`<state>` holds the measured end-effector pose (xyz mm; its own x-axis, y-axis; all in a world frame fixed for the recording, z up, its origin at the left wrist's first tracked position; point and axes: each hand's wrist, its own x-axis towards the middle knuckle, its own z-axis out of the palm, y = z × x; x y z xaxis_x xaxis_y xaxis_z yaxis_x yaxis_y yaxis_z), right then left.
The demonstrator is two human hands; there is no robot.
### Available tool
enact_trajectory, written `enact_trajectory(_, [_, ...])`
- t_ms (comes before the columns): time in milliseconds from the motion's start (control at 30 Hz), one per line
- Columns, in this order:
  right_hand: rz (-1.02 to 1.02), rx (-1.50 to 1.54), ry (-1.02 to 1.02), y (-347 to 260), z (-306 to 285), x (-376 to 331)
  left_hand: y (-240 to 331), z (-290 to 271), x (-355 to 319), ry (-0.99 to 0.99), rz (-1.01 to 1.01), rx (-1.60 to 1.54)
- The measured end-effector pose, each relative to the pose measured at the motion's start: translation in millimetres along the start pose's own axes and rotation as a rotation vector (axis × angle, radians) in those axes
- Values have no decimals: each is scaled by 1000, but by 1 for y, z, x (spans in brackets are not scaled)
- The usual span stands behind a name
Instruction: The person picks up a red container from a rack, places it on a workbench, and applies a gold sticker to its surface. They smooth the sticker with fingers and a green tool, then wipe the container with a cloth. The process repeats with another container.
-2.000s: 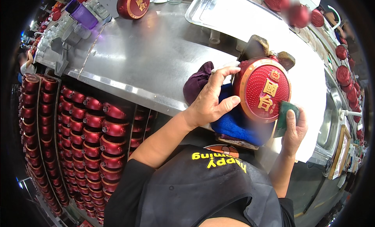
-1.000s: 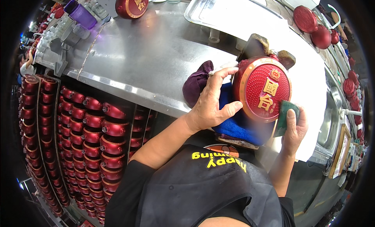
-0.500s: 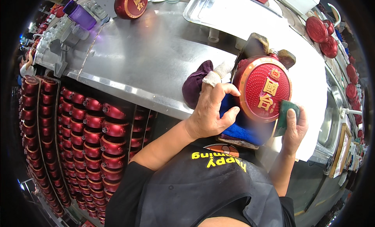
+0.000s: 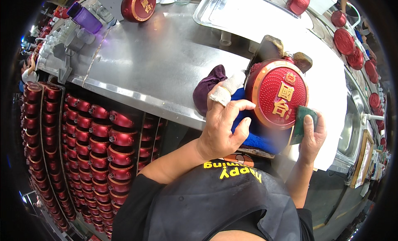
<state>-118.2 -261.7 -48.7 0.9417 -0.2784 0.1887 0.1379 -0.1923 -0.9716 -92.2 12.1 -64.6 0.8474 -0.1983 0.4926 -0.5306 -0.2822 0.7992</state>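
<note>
A round red bottle (image 4: pixel 271 81) with a golden rim and raised gold characters leans back on a blue cloth (image 4: pixel 265 142). Two worn brown blocks (image 4: pixel 302 62) flank its neck. My left hand (image 4: pixel 222 127) is open, fingers apart, its index fingertip at the bottle's left rim; I cannot tell whether it touches. White wrapping (image 4: pixel 220 96) covers some of its fingers. Pinched in my right hand (image 4: pixel 314 135) is a flat dark green scraper-like piece (image 4: pixel 299 125), its edge against the bottle's lower right rim. A bundled purple cloth (image 4: pixel 204 94) lies beside my left hand.
Stacked red bottles (image 4: pixel 97 147) fill racks at left, below the steel table (image 4: pixel 137 54). Another round bottle (image 4: pixel 139 5) and a purple flask (image 4: pixel 86 18) stand at the back. A metal tray (image 4: pixel 232 19) lies beyond; red bottles (image 4: pixel 344 41) line the right, near a sink (image 4: pixel 348 137).
My left hand has drawn slightly down and its wrapped fingers have lifted and spread. My right hand stays nearly still with the green piece. Bottles along the far right have shifted.
</note>
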Motion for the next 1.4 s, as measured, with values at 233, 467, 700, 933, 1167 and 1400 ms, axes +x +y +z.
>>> enact_trajectory(233, [6, 35, 3, 2, 0, 0, 8, -3, -1, -13, -78, -34])
enact_trajectory(467, [-5, 5, 4, 3, -1, -1, 7, 1, 4, -29, -48, -26])
enact_trajectory(700, [-6, 5, 1, 4, -2, -1, -1, 8, 14, 88, 67, 135])
enact_trajectory(933, [-2, 25, 10, 6, -3, 0, -2, 10, 9, 41, 19, 49])
enact_trajectory(1167, [-5, 6, 7, 5, -3, -1, -3, 9, 7, 84, 8, 109])
enact_trajectory(1400, [0, -7, 3, 4, -2, 0, 3, 8, 3, 24, 48, 58])
